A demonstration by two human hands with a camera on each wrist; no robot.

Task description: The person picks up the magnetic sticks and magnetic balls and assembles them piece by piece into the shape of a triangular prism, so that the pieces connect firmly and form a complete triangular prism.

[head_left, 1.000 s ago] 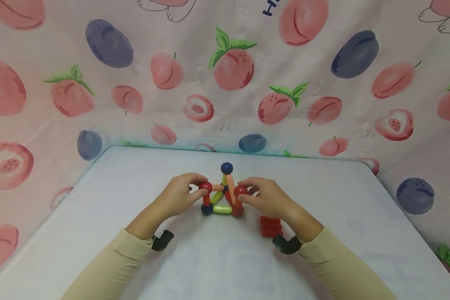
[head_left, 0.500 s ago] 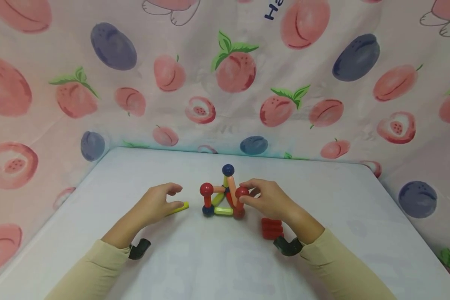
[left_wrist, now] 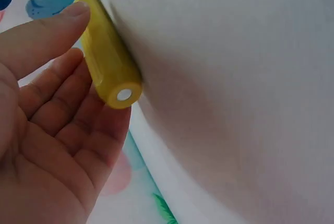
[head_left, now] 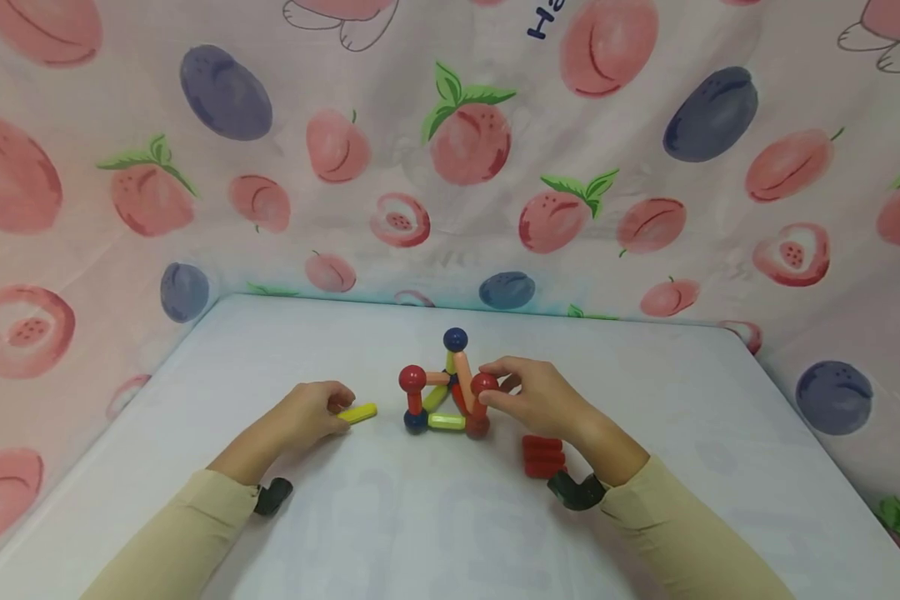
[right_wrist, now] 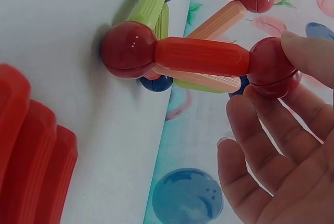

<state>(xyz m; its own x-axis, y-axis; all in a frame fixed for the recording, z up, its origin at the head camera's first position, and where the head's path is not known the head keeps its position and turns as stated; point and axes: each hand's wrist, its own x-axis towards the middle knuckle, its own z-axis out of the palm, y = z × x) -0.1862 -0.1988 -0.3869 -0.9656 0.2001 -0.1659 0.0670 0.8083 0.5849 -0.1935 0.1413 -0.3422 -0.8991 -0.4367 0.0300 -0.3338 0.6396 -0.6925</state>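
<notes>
Thumb and fingers of my left hand pinch a yellow magnetic rod, which lies close to the table surface, a white dot on its near end. My right hand holds a red ball between thumb and fingers. That ball tops an upright red rod, standing on a lower red ball. These belong to a frame of rods and balls at mid-table, with a light green rod along its front base. A second red ball tops the left upright, and a blue ball the back one.
Several red rods lie side by side right of the frame, near my right wrist. The white table ends at the back against a fruit-patterned cloth.
My left hand has let go of the frame's left red ball, moved left and down, and taken hold of the yellow rod. My right hand stays on its red ball.
</notes>
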